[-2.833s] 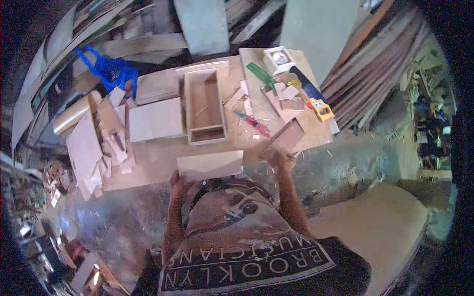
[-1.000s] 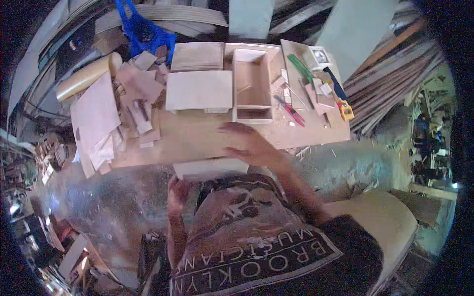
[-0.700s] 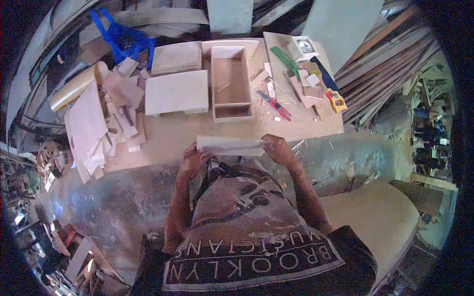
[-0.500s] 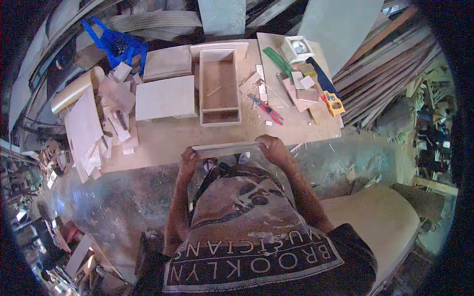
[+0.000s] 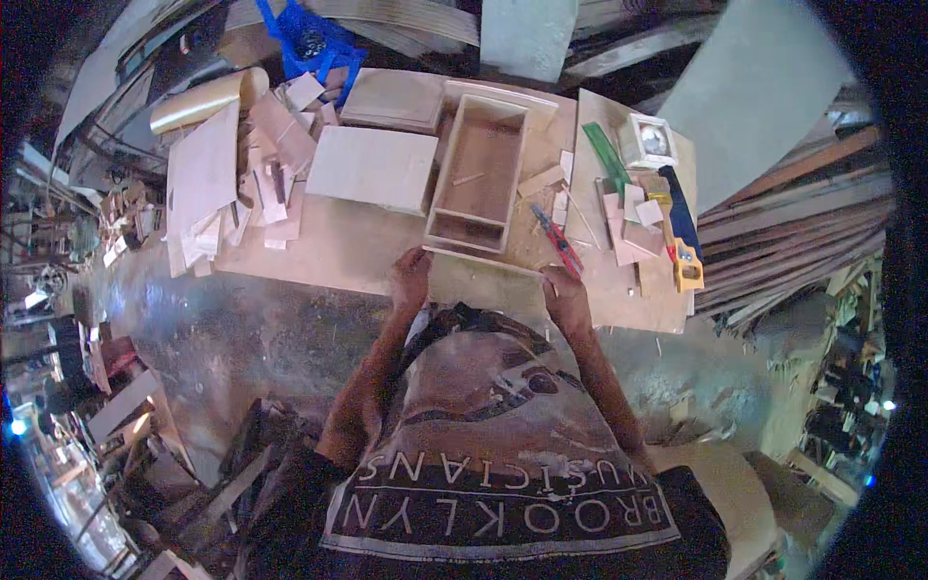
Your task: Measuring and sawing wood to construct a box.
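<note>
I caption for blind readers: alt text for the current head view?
The left hand and right hand hold a pale wooden panel by its ends at a worktable's near edge. Beyond lies an open wooden box with a divider, a red-handled tool to its right and wood offcuts farther left.

The thin near panel (image 5: 483, 264) is pale cream. Beyond it, an open box (image 5: 488, 145) has a pale rim and reddish-brown inside; the board (image 5: 375, 164) to its left is off-white. Far left, a bag (image 5: 314, 46) is blue and a roll (image 5: 198, 106) glossy gold. On the right show red pliers (image 5: 557, 238), a green strip (image 5: 604, 155) and a yellow handle (image 5: 688, 266). The near shirt (image 5: 522, 440) is black with a greyish-pink print (image 5: 507, 391) and white lettering (image 5: 507, 472).
</note>
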A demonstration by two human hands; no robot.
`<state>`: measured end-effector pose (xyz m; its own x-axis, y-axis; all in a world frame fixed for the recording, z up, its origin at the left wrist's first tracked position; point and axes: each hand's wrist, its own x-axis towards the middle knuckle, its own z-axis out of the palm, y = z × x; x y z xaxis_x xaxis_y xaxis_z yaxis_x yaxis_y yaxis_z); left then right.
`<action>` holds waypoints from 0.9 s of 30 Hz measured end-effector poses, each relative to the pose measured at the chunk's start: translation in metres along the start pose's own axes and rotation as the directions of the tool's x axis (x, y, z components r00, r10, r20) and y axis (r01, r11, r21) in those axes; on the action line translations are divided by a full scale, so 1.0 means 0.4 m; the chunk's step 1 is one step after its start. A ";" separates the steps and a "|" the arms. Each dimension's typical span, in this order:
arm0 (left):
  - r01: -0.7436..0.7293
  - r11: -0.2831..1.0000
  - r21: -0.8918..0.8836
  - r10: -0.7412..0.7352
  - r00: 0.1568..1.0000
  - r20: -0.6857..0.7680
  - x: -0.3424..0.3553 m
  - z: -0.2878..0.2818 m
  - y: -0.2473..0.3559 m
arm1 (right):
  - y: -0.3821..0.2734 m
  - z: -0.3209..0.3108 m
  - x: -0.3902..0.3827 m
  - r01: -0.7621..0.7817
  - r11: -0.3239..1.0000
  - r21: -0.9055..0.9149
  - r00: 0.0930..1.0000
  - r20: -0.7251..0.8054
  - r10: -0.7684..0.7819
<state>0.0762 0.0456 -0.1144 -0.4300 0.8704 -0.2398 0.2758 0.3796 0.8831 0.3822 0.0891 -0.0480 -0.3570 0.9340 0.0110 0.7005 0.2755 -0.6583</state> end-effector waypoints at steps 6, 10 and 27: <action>-0.031 0.964 -0.264 0.032 0.999 0.001 0.022 0.051 -0.099 | 0.020 0.009 -0.006 0.057 0.998 0.002 0.989 -0.136 -0.056; -0.144 0.912 -0.384 0.110 0.988 -0.110 0.024 0.086 -0.139 | 0.006 0.000 0.008 0.028 0.999 0.026 0.997 -0.074 -0.026; -0.083 0.929 -0.360 0.034 0.989 -0.140 0.022 0.108 -0.118 | -0.003 -0.008 0.029 0.047 0.998 0.030 0.998 -0.049 -0.045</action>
<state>0.0965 0.0489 -0.1756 -0.5368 0.8301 -0.1507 -0.0177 0.1674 0.9857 0.3791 0.1005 -0.0446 -0.3579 0.9305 0.0773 0.6640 0.3118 -0.6796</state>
